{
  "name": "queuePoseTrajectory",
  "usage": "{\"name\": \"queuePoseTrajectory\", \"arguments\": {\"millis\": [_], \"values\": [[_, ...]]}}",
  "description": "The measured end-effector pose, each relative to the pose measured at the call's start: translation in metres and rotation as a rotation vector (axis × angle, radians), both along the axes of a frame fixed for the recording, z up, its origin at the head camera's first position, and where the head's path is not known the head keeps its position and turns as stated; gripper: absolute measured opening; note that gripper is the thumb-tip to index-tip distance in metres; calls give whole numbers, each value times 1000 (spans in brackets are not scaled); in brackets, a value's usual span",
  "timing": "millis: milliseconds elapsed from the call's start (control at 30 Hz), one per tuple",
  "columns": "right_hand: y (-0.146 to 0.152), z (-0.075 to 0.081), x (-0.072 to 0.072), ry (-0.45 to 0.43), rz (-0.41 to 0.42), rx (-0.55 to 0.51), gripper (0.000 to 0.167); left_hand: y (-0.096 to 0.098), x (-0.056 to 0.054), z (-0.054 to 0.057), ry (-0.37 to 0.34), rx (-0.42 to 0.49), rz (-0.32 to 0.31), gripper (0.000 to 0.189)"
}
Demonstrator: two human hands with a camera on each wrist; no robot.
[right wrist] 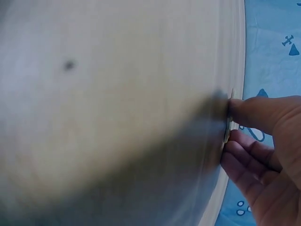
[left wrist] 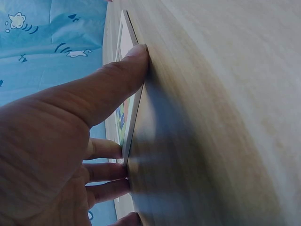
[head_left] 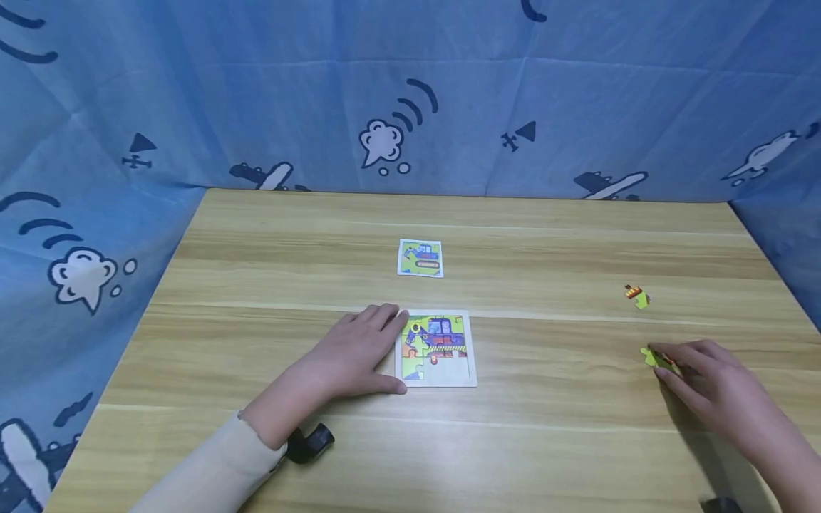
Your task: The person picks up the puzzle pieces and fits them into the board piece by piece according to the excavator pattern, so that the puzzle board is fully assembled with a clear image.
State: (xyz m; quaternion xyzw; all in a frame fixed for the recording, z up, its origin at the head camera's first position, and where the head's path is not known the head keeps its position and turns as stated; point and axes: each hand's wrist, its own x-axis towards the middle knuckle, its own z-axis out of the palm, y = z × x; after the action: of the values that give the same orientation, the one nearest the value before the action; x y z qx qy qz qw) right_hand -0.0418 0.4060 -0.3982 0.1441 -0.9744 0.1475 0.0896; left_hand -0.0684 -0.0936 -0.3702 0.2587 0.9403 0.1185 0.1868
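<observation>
A square jigsaw puzzle in a white tray (head_left: 473, 360) lies on the table, showing a blue and purple digger. Its lower right part is bare white. My left hand (head_left: 349, 356) rests along the tray's left side, thumb at the near corner and fingertips at the far one. In the left wrist view, the thumb (left wrist: 113, 77) lies against the tray's edge, fingers extended. Far to the right, my right hand (head_left: 721, 381) pinches a green and yellow puzzle piece (head_left: 650, 356) between thumb and fingers, low over the table. Fingers partly cover that piece.
Beyond the tray lies a small picture card (head_left: 420, 258) of a similar digger. Another puzzle piece (head_left: 640, 298), green, red and yellow, sits past my right hand. A blue printed curtain (head_left: 449, 92) borders the wooden table at the back and sides.
</observation>
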Motion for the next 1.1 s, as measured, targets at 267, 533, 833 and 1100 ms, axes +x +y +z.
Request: {"name": "queuePoseTrajectory", "arguments": {"millis": [267,533,833,1100], "values": [[-1,0,0,6,-27,1,24,-1,0,0,-2,-1,4,105],[-8,5,-3,-36,-54,23,26,0,0,0,-9,-7,7,104],[-25,15,-9,43,-5,-10,26,1,0,2,-9,-12,8,104],[-54,24,-9,82,100,-19,32,0,1,1,-5,-4,0,105]]}}
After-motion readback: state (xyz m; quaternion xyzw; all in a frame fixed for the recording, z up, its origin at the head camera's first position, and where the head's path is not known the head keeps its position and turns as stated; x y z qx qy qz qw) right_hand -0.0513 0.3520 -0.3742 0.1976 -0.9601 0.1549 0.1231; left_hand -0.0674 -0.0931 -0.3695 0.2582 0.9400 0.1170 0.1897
